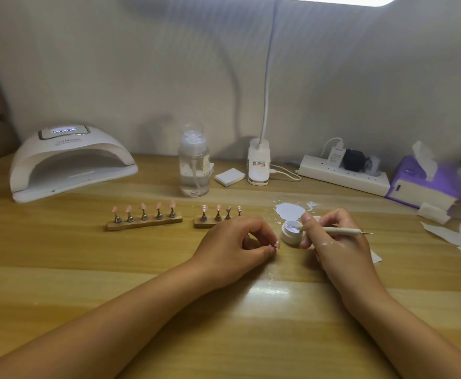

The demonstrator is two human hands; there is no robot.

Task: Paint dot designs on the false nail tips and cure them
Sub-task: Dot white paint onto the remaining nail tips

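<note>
Your left hand (235, 242) is resting on the light wooden table (224, 324), its thumb and curled fingers pinching a small pink false nail tip (276, 245) with pale dots on it. Your right hand (333, 239) is gripping a slim cream-coloured dotting pen (341, 230) like a pencil, and the pen's front end is dipping into the small round white gel jar (289, 236) just beside your left fingertips. Behind your hands, a wooden strip holder (144, 223) and a second wooden holder (204, 223) are carrying more pink tips on metal stands. The white domed curing lamp (70, 162) is sitting far left.
</note>
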